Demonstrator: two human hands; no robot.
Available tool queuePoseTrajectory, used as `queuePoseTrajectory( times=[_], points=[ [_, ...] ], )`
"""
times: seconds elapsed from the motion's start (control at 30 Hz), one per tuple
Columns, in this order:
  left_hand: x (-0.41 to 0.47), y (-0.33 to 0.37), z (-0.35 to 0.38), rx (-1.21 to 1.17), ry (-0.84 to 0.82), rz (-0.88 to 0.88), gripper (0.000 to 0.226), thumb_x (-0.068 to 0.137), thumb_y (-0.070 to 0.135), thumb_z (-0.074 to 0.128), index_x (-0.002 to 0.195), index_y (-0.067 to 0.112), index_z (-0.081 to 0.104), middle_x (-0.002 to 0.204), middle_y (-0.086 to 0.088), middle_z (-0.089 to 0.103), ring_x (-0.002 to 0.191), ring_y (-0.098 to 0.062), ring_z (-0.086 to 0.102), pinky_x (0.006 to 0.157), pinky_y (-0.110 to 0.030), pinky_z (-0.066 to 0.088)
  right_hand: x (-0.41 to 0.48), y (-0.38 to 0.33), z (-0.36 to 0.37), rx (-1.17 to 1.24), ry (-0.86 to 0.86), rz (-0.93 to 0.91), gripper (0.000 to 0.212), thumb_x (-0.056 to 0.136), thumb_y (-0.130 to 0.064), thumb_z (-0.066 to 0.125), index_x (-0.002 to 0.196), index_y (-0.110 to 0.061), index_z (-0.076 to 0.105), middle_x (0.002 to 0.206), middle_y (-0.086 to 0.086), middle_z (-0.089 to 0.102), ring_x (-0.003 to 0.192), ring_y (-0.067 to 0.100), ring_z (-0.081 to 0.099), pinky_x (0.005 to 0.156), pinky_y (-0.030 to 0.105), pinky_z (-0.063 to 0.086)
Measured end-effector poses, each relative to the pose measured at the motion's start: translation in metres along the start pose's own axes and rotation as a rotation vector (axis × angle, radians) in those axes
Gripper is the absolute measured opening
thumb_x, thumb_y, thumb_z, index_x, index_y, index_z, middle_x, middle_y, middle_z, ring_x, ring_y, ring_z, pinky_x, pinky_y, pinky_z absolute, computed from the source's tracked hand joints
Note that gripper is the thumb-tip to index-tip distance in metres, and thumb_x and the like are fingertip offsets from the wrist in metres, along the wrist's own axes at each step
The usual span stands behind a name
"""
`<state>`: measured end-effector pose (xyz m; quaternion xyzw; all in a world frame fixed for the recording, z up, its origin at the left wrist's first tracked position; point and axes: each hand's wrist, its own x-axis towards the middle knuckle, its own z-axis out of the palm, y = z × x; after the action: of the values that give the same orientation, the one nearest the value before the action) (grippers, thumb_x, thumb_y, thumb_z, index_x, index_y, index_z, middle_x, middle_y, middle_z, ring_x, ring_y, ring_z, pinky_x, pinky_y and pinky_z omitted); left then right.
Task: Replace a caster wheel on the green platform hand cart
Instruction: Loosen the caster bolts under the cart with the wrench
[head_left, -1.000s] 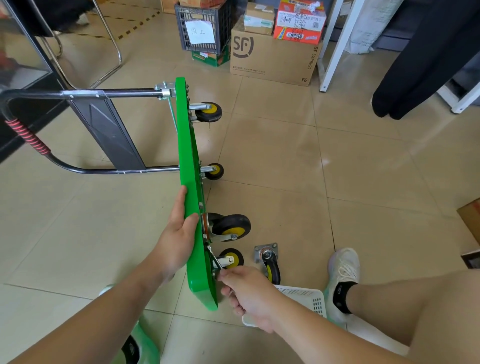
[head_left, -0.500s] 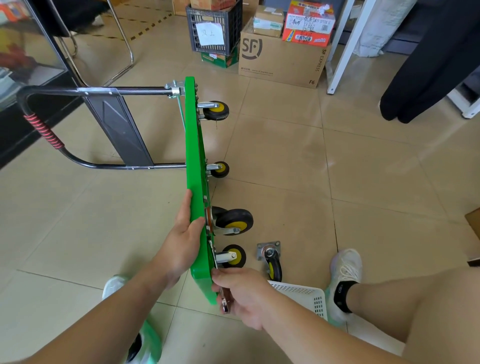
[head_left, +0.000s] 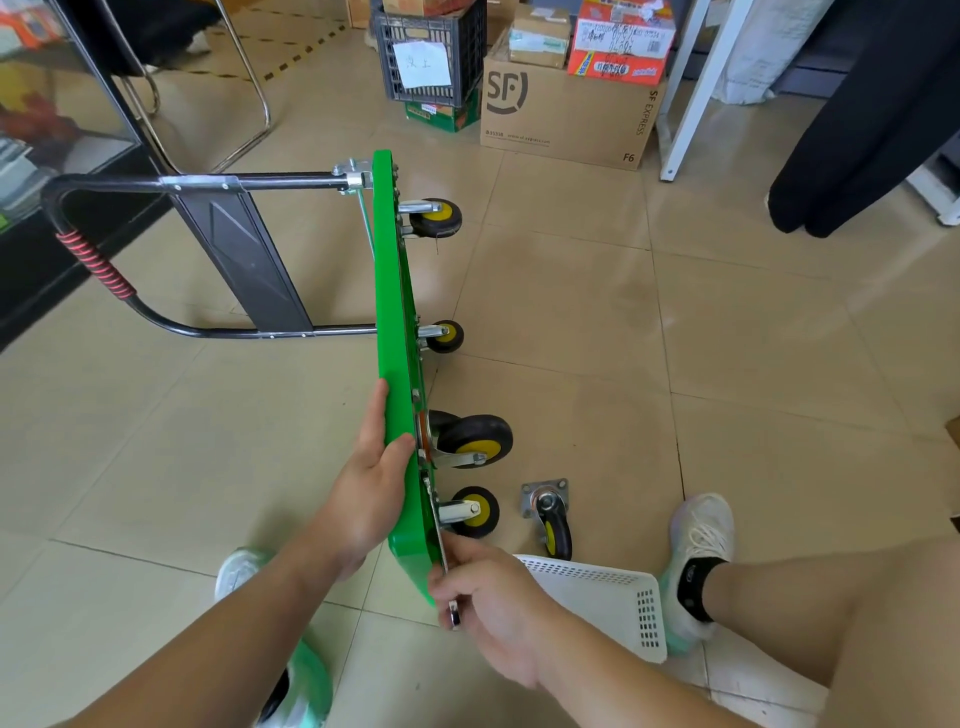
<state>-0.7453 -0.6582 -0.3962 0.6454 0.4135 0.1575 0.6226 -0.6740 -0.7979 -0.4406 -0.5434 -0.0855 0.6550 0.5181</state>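
Floor: pale beige tiles (head_left: 571, 312), glossy, with a cardboard box (head_left: 566, 114) and a dark plastic crate (head_left: 431, 57) at the far side.
Cart: green platform hand cart (head_left: 397, 312) tipped onto its long edge on the tiles, deck facing left, underside facing right; black handle (head_left: 208, 182) stretched out to the left, red wrap at its bend.
Mounted wheels: four black-and-yellow casters sticking out to the right; larger caster (head_left: 475, 441) second from the near end, small caster (head_left: 475, 512) just below it by the near corner.
Loose caster (head_left: 550, 519): on the tiles just right of the small caster, apart from the cart, just beyond the rim of a white basket (head_left: 613, 597).
Left hand (head_left: 371, 488): reaching in from lower left, fingers laid along the deck side, thumb hooked over the upper edge, pinching the platform level with the larger caster.
Right hand (head_left: 493, 597): reaching in from lower right, fingers curled tight round a slim metal tool (head_left: 453, 616); lower end pokes out beneath the fist, shaft runs up along the underside toward the small caster's mount.
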Motion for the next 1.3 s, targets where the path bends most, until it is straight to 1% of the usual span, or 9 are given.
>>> queuePoseTrajectory(
  times=[0.07,0.13,0.23,0.33,0.57,0.77,0.93,1.13,1.3],
  points=[
    [0.000,0.000,0.000,-0.001,0.001,-0.001,0.062,0.110,0.025,0.034,0.155,0.056,0.006,0.151,0.018,0.039,0.124,-0.007,0.053,0.110,-0.043,0.045,-0.001,0.000,-0.004,-0.017,-0.057,-0.026,0.046,0.076,0.001,0.060,0.119,-0.012,0.071,0.087,0.006,0.049,0.067,0.014,0.042,0.058,0.024,0.036],
    [0.000,0.000,0.000,0.001,0.003,0.001,0.062,0.110,0.026,0.034,0.155,0.057,0.006,0.150,0.018,0.040,0.123,-0.008,0.053,0.110,-0.044,0.045,0.000,0.000,-0.008,-0.042,-0.088,-0.038,0.038,0.083,0.003,0.063,0.119,-0.008,0.070,0.087,0.007,0.048,0.065,0.013,0.044,0.060,0.025,0.039],
    [0.000,0.000,0.000,0.001,-0.001,0.002,0.062,0.110,0.026,0.034,0.155,0.057,0.006,0.150,0.019,0.039,0.121,-0.004,0.053,0.110,-0.043,0.046,0.000,-0.001,-0.011,-0.064,-0.077,-0.039,0.031,0.090,0.004,0.063,0.114,-0.012,0.074,0.081,0.002,0.053,0.065,0.013,0.047,0.060,0.026,0.044],
    [0.000,0.001,0.001,0.006,-0.001,0.005,0.061,0.110,0.026,0.033,0.155,0.057,0.006,0.149,0.020,0.038,0.118,0.000,0.053,0.107,-0.040,0.047,-0.001,-0.001,-0.012,-0.051,-0.065,-0.034,0.032,0.092,0.000,0.065,0.115,-0.019,0.075,0.084,0.001,0.056,0.066,0.012,0.049,0.060,0.025,0.045],
    [0.000,-0.003,0.001,0.015,0.011,0.018,0.060,0.110,0.027,0.034,0.154,0.059,0.007,0.149,0.020,0.039,0.115,-0.003,0.057,0.102,-0.041,0.051,0.000,0.004,-0.012,0.007,-0.058,-0.008,0.042,0.091,-0.001,0.067,0.124,-0.026,0.071,0.091,0.001,0.057,0.066,0.009,0.050,0.060,0.024,0.045],
    [0.002,-0.005,0.003,0.000,0.019,0.020,0.060,0.110,0.027,0.035,0.154,0.059,0.008,0.144,0.018,0.046,0.113,-0.015,0.062,0.100,-0.049,0.053,0.001,0.002,-0.013,0.044,-0.067,-0.026,0.042,0.092,0.004,0.063,0.122,-0.024,0.072,0.087,0.001,0.056,0.063,0.010,0.046,0.059,0.025,0.041],
    [0.003,-0.007,0.004,-0.020,0.026,0.011,0.061,0.110,0.026,0.036,0.151,0.063,0.011,0.128,0.033,0.050,0.110,-0.022,0.065,0.097,-0.052,0.055,0.003,0.003,-0.009,0.067,-0.044,-0.024,0.040,0.093,0.006,0.060,0.118,-0.022,0.074,0.083,0.001,0.057,0.059,0.009,0.045,0.058,0.026,0.039],
    [0.004,-0.009,0.004,-0.030,0.007,0.008,0.060,0.110,0.028,0.035,0.152,0.061,0.009,0.139,0.020,0.051,0.110,-0.023,0.064,0.097,-0.053,0.055,0.004,-0.001,-0.008,0.048,-0.014,-0.026,0.040,0.093,0.010,0.056,0.117,-0.017,0.073,0.080,0.001,0.058,0.060,0.011,0.041,0.054,0.025,0.038],
    [0.005,-0.010,0.002,-0.040,0.011,-0.002,0.060,0.110,0.029,0.036,0.149,0.066,0.011,0.144,0.013,0.050,0.110,-0.027,0.065,0.095,-0.055,0.055,0.005,0.000,-0.005,0.053,0.004,-0.011,0.040,0.095,0.009,0.055,0.117,-0.019,0.073,0.087,0.002,0.063,0.063,0.012,0.040,0.055,0.026,0.037]
  ],
)
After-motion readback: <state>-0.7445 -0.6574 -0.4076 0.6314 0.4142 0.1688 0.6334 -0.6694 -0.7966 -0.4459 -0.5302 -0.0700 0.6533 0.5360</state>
